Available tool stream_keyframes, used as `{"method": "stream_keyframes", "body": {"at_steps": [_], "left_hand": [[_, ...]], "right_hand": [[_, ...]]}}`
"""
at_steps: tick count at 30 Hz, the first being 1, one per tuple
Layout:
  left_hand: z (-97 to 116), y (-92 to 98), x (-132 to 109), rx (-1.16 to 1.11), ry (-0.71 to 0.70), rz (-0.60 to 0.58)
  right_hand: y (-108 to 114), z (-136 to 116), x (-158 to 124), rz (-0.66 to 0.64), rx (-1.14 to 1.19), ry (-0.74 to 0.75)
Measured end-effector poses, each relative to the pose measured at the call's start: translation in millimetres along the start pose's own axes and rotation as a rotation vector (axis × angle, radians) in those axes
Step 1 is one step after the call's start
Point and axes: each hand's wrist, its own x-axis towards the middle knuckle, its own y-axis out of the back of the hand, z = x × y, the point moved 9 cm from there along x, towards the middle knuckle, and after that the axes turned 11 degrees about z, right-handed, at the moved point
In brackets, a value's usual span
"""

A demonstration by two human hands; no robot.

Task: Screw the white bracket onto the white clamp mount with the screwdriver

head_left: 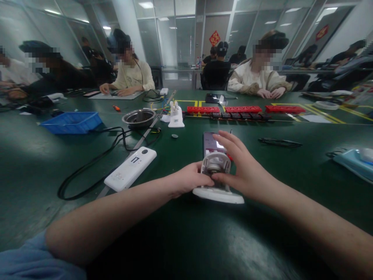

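My left hand (192, 179) grips a white plastic housing (217, 196) from its left side, with the thumb at its lower front. The housing has a flat, curved base and an arched upper rim. Inside the arch sits a round metal part (215, 170). My right hand (244, 167) is at the right side, its thumb reaching to the round part while the other fingers stretch out, apart, above and behind. A phone (210, 142) with a lit screen is just behind the housing. Something small and red shows beside my right hand, mostly hidden.
To the left lie a white power bank (131, 169) marked 17, black cables (87, 165), a metal bowl (138, 118) and a blue tray (72, 122). A white stand (176, 116) and red strips (243, 109) are ahead. At right is a light-blue pouch (354, 163). People sit opposite.
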Motion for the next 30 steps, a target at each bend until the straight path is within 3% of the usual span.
{"method": "stream_keyframes", "body": {"at_steps": [4,10,12,14,17,21,26,30], "left_hand": [[0,-0.3,0,-0.085,-0.009,0.058],[-7,3.0,4,-0.165,0.010,0.104],[-8,2.9,4,-0.156,0.011,0.093],[-8,3.7,3,-0.140,0.020,0.092],[-7,5.0,2,-0.099,0.030,0.105],[-2,2.6,-1,-0.062,-0.014,0.091],[0,2.2,-3,-0.030,-0.038,0.089],[-2,4.8,-4,0.003,-0.037,0.112]], "right_hand": [[-14,26,-1,-0.087,0.193,-0.180],[-30,29,-5,-0.176,0.439,-0.266],[-23,35,-1,-0.130,0.494,-0.273],[-3,61,7,0.054,0.443,-0.352],[24,126,4,0.259,0.054,-0.659],[9,175,-1,0.135,-0.164,-0.884],[-10,184,-10,0.042,-0.119,-1.028],[11,175,-21,0.040,0.095,-1.081]]}}
